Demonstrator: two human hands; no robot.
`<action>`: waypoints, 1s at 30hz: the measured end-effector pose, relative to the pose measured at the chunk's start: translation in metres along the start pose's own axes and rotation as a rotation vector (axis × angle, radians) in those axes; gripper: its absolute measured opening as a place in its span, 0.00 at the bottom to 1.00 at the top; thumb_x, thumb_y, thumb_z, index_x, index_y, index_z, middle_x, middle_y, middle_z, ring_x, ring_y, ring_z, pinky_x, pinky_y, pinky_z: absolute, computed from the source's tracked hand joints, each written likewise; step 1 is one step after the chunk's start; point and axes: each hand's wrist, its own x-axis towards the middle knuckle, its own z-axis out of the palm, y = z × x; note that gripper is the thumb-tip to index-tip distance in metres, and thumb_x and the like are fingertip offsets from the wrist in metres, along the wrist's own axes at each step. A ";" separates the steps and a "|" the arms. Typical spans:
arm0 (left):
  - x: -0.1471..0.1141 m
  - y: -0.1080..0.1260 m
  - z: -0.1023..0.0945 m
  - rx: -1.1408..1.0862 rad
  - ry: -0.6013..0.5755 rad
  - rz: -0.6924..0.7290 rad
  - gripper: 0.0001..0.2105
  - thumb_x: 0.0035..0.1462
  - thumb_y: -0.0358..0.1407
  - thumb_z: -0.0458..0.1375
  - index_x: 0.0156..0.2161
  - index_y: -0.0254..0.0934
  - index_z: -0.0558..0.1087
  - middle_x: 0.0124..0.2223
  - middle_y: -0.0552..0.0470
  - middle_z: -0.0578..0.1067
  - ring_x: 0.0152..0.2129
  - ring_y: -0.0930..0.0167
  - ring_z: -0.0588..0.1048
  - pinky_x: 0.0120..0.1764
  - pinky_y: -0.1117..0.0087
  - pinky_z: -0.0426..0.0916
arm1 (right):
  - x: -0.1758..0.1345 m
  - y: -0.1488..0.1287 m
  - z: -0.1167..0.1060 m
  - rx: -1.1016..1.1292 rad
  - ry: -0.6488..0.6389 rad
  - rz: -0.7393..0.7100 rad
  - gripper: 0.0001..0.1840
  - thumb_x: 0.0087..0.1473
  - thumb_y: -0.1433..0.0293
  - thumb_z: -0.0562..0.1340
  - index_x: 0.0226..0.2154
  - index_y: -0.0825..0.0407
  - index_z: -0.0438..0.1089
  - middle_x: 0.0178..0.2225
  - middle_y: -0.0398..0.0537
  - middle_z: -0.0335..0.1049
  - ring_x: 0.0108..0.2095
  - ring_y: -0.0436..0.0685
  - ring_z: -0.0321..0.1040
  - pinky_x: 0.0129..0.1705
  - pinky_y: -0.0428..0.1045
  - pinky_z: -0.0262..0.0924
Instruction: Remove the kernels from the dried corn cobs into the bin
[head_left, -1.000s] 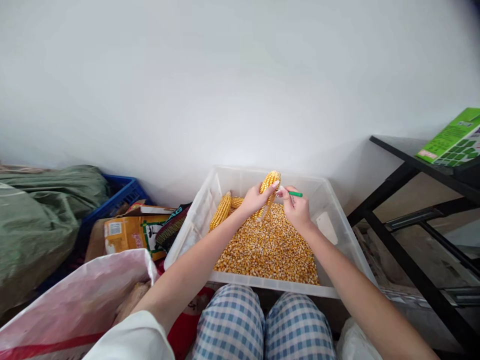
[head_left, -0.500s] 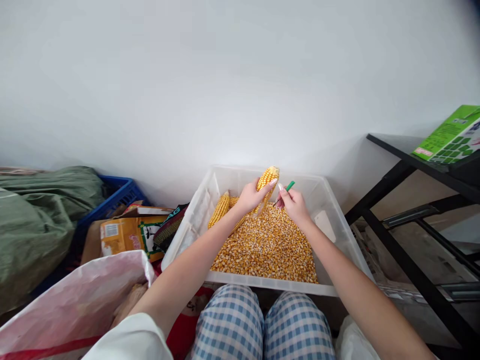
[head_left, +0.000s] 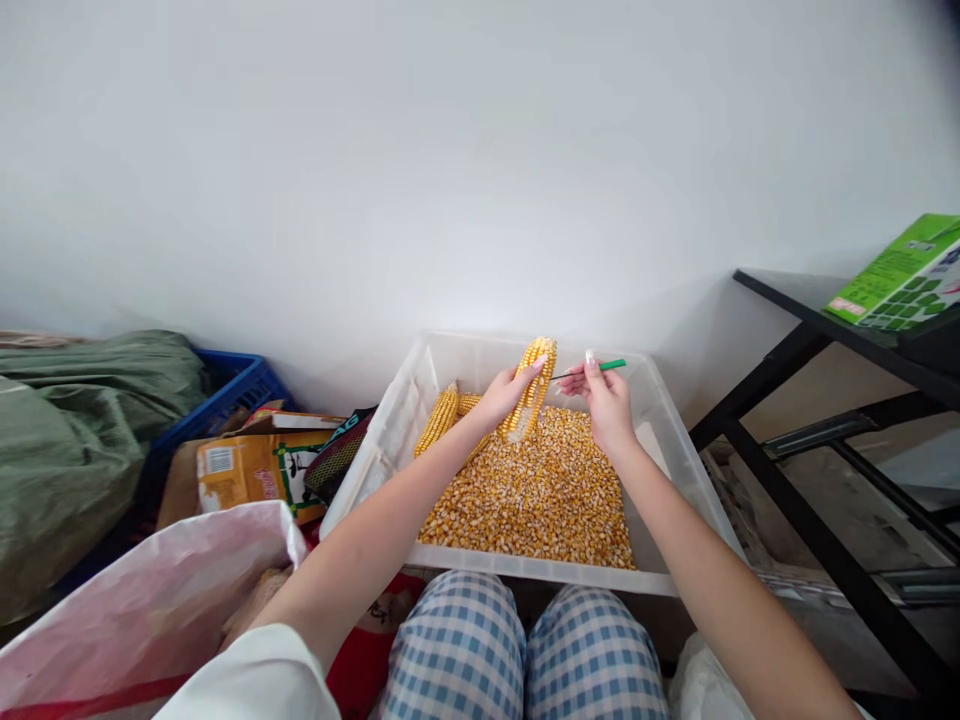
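The left forearm (head_left: 379, 535) extends forward and inward; the left hand (head_left: 504, 397) is closed in a firm grip, its thumb directed toward the right hand (head_left: 609, 408). The right forearm (head_left: 701, 545) likewise extends forward and inward; the right hand, positioned near the left, forms a pinch, thumb raised. Both knees (head_left: 457, 640) are located between the forearms.

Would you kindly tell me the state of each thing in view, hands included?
Left hand: closed around held cob.
Right hand: pinching green-handled tool.
Held cob: tilted, partly stripped.
Green-handled tool: shaft pointing at held cob.
Tub: open-topped, partly filled.
Loose kernels: heaped.
Other cobs: lying in tub, visible kernels attached.
White sack: mouth open.
Green carton: resting on black shelf.
Green fabric: crumpled.
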 end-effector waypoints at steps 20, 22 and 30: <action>0.005 -0.004 -0.003 0.197 0.096 0.090 0.31 0.47 0.59 0.48 0.38 0.30 0.72 0.33 0.49 0.74 0.31 0.69 0.70 0.37 0.70 0.63 | -0.005 0.002 0.003 -0.179 -0.123 -0.082 0.23 0.50 0.50 0.54 0.28 0.55 0.67 0.26 0.48 0.70 0.26 0.50 0.68 0.32 0.47 0.64; 0.004 -0.003 -0.002 0.202 0.104 0.104 0.31 0.46 0.59 0.48 0.38 0.30 0.72 0.34 0.49 0.74 0.32 0.69 0.69 0.38 0.70 0.62 | -0.005 0.001 0.003 -0.185 -0.151 -0.056 0.23 0.50 0.50 0.55 0.27 0.55 0.67 0.25 0.47 0.70 0.25 0.49 0.67 0.30 0.46 0.64; 0.004 -0.005 -0.001 0.182 0.109 0.084 0.31 0.46 0.59 0.48 0.36 0.30 0.71 0.31 0.49 0.73 0.29 0.70 0.69 0.35 0.71 0.62 | -0.006 0.003 0.001 -0.176 -0.143 -0.065 0.22 0.51 0.52 0.55 0.28 0.55 0.67 0.23 0.46 0.68 0.24 0.48 0.66 0.29 0.45 0.63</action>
